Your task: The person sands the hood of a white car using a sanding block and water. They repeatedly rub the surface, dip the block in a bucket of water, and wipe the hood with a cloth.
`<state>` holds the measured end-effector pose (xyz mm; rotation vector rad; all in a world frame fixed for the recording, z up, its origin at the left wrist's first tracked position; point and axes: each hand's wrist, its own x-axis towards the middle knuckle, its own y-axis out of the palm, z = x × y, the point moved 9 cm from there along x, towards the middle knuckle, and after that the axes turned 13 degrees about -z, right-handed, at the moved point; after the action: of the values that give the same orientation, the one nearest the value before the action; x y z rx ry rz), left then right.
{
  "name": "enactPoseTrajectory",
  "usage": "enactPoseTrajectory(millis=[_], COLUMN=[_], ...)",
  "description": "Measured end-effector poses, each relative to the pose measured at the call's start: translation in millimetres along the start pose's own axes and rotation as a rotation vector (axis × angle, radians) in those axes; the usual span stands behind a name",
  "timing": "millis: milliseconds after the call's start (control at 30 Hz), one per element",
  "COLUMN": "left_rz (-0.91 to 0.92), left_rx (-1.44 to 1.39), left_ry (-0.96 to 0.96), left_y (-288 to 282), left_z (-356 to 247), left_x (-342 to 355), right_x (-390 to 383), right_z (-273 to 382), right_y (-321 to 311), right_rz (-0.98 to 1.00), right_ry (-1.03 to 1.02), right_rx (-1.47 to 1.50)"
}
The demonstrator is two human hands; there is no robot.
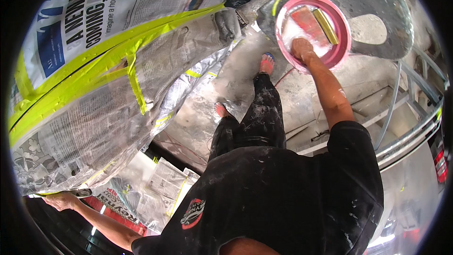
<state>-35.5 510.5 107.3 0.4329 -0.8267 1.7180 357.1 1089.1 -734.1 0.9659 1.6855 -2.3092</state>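
Note:
My right hand point(303, 49) reaches into a pink bucket point(346, 28) at the upper right, its fingers curled at the milky, sudsy water. What it may hold is hidden. Beside it in the bucket lie a reddish flat pad point(309, 22) and a gold-olive bar point(325, 27). At the lower left, my left hand point(63, 200) is closed around the lower edge of a panel covered in newspaper point(89, 137); its fingertips are partly hidden. Bright yellow-green masking tape point(85, 82) runs along the papered panels, which carry water drops.
A dark board with oval holes point(401, 23) lies right of the bucket. Metal ladder-like framework point(391, 118) stands on the right, near a silver surface and red tail light point(440, 166). My feet stand on the dusty concrete floor point(240, 75). Thin hoses or cords cross it near my legs.

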Motion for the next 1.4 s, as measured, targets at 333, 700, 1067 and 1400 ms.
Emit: enactPoseTrajectory(millis=[333,700,1067,1400], left_rz=[-0.025,-0.035,-0.062,-0.100], left_rx=[-0.002,0.034,0.001,-0.080], left_ry=[0.082,0.232,0.211,0.092], left_y=[-7.4,3.8,16.3,2.7], left_z=[12.9,16.6,37.0,24.2], left_x=[-0.5,-1.1,-2.1,0.9], right_x=[13.1,25.0,67.9,34.7], right_z=[-26.6,-37.0,-78.4,-57.2], right_y=[86.3,27.4,206.4,104.8], right_rz=[0.216,0.092,0.288,0.153], right_ry=[-0.330,0.277,0.019,0.127], right_rx=[-0.378,0.070,-0.062,0.224])
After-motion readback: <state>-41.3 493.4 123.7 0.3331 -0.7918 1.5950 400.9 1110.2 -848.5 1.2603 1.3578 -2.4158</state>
